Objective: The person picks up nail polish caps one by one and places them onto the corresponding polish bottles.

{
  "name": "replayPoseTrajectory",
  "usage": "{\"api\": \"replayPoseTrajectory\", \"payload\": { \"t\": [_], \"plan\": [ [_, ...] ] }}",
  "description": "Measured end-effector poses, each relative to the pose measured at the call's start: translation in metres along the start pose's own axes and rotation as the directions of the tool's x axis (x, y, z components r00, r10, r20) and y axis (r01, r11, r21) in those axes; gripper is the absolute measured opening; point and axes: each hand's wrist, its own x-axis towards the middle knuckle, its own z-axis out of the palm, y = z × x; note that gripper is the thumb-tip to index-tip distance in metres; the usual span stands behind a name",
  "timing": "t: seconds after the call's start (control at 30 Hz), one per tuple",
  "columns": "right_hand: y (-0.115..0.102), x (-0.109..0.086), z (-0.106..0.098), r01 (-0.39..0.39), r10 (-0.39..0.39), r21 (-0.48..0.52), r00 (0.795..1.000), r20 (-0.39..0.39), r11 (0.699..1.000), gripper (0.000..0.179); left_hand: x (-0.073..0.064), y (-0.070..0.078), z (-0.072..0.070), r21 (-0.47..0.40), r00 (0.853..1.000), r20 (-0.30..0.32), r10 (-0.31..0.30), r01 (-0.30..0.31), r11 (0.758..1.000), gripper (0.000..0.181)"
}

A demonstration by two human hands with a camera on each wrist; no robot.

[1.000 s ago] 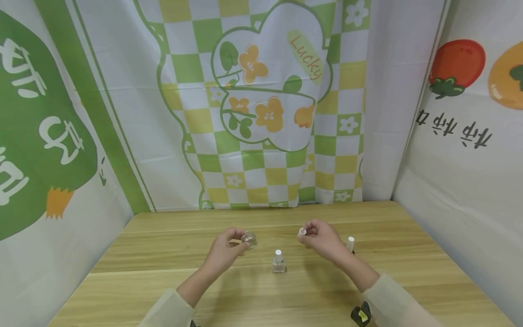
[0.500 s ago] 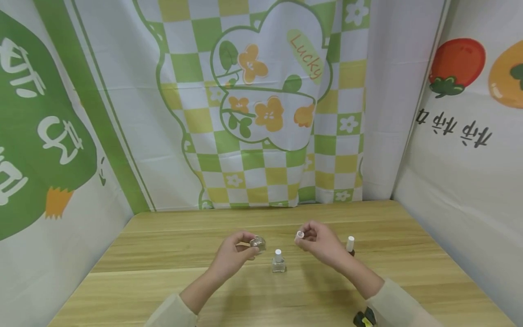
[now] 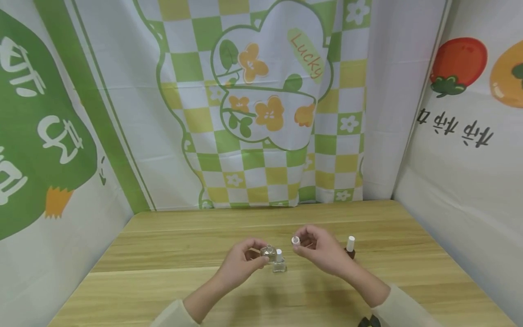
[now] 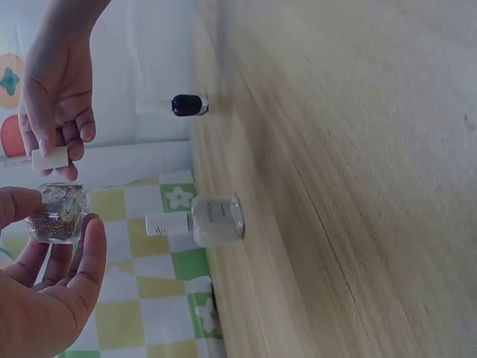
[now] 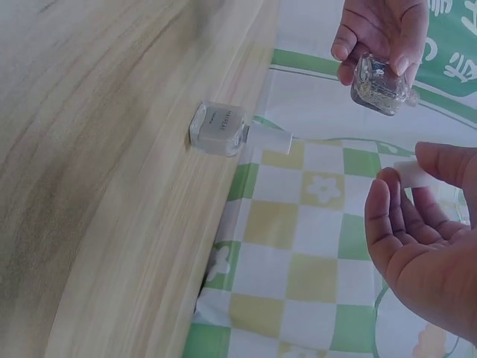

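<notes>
My left hand (image 3: pixel 244 264) pinches a small glass nail polish bottle (image 4: pixel 56 214) with glittery contents between thumb and fingers, held above the table. Its bare neck shows in the right wrist view. The fingertips of my right hand (image 3: pixel 323 253) pinch a white nail polish cap (image 5: pixel 414 174). Cap and bottle are apart, with a short gap between them; whether a brush hangs from the cap I cannot tell. Below the hands, a capped bottle of clear or pale nail polish (image 5: pixel 218 128) stands upright on the table, partly overlapped by the held bottle in the head view.
A dark nail polish bottle (image 4: pixel 190 105) with a white cap stands to the right, just beyond the right forearm. The wooden table (image 3: pixel 163 254) ends at a patterned curtain (image 3: pixel 261 172) behind. A black object (image 3: pixel 369 321) shows near the right sleeve.
My left hand has carried the glitter bottle rightward and nearer, in front of the standing clear bottle. My right hand has shifted slightly left with the cap, narrowing the gap.
</notes>
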Motion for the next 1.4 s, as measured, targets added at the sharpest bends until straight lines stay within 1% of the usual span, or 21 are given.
{"api": "replayPoseTrajectory", "payload": {
  "t": [0.13, 0.3, 0.4, 0.63, 0.8, 1.13, 1.4],
  "plan": [
    [-0.001, -0.002, 0.000, 0.028, -0.029, 0.025, 0.999, 0.042, 0.999, 0.017, -0.002, 0.003, 0.003, 0.003, 1.000, 0.002, -0.003, 0.003, 1.000, 0.026],
    [-0.004, -0.005, -0.001, 0.045, -0.048, 0.038, 0.996, 0.069, 0.998, 0.017, -0.003, 0.002, 0.005, 0.011, 1.000, 0.012, 0.003, -0.003, 1.000, 0.025],
    [-0.006, -0.006, -0.002, 0.067, -0.069, 0.017, 0.994, 0.081, 0.998, 0.016, -0.004, 0.002, 0.006, 0.027, 1.000, 0.023, 0.017, -0.017, 0.999, 0.023],
    [-0.007, -0.008, -0.004, 0.150, -0.141, -0.075, 0.983, 0.113, 0.986, 0.014, -0.007, 0.006, 0.008, -0.005, 0.999, 0.033, 0.019, -0.019, 1.000, 0.024],
    [-0.007, -0.008, -0.005, 0.188, -0.175, -0.107, 0.976, 0.127, 0.976, 0.013, -0.007, 0.007, 0.008, -0.007, 0.999, 0.032, 0.018, -0.017, 1.000, 0.025],
    [-0.009, -0.009, -0.007, 0.214, -0.198, -0.132, 0.972, 0.130, 0.968, 0.012, -0.007, 0.006, 0.008, 0.034, 0.998, 0.054, 0.041, -0.043, 0.999, 0.023],
    [-0.011, -0.010, -0.008, 0.235, -0.216, -0.132, 0.966, 0.142, 0.963, 0.012, -0.007, 0.005, 0.008, 0.046, 0.996, 0.066, 0.057, -0.060, 0.997, 0.023]
  ]
}}
